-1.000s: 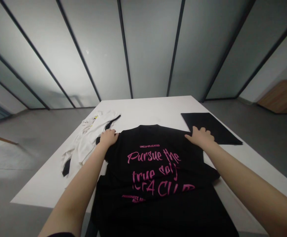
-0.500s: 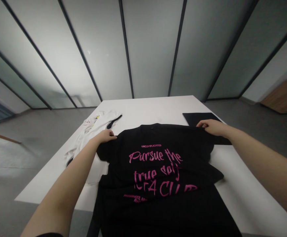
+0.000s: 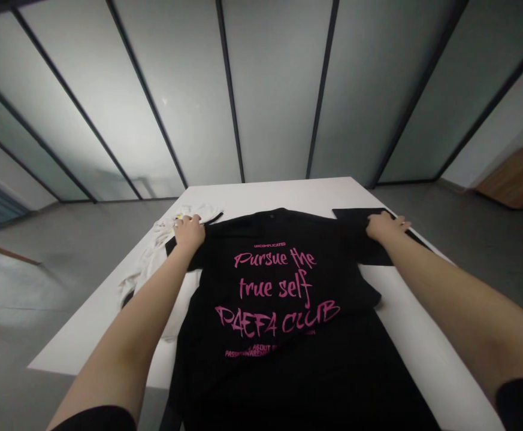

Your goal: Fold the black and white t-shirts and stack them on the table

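The black printed T-shirt spreads from the centre to the bottom edge of the frame, print side up on the white desk. It should handle light and limp: soft cloth, not fragile, quick to wrinkle, as the fold across its lowest line of print suggests. The best hold is probably a pinch at each shoulder seam, so both sides pull evenly.

The left hand, left of centre, has bent fingers on one shoulder; the right hand, right of centre, is at the other sleeve, where the cloth blends into a flat black sheet. Whether either hand's fingers are clamped on fabric or merely pressing, I cannot tell.

Counted: one T-shirt, one black sheet, one desk, two hands, and one heap of white clothing at left, its pieces too tangled to number.
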Tool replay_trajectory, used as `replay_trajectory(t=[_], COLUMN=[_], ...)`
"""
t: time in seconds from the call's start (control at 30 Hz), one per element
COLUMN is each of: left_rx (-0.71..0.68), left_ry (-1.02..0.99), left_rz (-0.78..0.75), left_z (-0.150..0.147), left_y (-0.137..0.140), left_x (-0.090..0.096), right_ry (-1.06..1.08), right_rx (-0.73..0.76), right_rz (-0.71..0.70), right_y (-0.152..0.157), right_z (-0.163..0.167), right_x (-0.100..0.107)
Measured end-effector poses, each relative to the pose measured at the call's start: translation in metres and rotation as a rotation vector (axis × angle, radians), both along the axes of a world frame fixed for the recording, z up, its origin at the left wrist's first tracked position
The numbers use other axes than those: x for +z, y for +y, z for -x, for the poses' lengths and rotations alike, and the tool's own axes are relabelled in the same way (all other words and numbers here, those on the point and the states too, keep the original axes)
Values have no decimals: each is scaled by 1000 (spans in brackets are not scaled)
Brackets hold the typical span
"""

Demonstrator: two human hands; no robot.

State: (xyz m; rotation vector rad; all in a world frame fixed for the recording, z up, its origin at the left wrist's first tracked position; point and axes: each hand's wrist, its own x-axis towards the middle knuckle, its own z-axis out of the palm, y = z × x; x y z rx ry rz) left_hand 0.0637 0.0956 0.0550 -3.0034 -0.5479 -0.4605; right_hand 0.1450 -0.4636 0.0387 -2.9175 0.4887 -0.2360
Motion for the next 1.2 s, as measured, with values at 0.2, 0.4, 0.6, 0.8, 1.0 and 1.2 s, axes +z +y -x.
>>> replay_trajectory(t=[0.2,0.4,0.6,0.8,1.0,1.2], left_rx=[-247,-212,-123,60,95,83], left_ry=[93,189,129,121,116,98], left_rz=[67,228,237,255,234,231], left_z=[-8,-17,-8,-7,-13,-16], left_y=[-96,-142,-107,-67,-69,-69], left_x=[-33,-76,-88,-84,-91,-95], right_ry=[-4,128,80,-83,-221,-81], right_rx=[235,457,315,25,-402,-435], right_rz=[-8,-111,-80,-154,-219,-230], right_y=[104,183,142,68,7,-10], right_z=[3,32,41,31,30,33], right_x=[-17,-47,-76,-71,-74,-63])
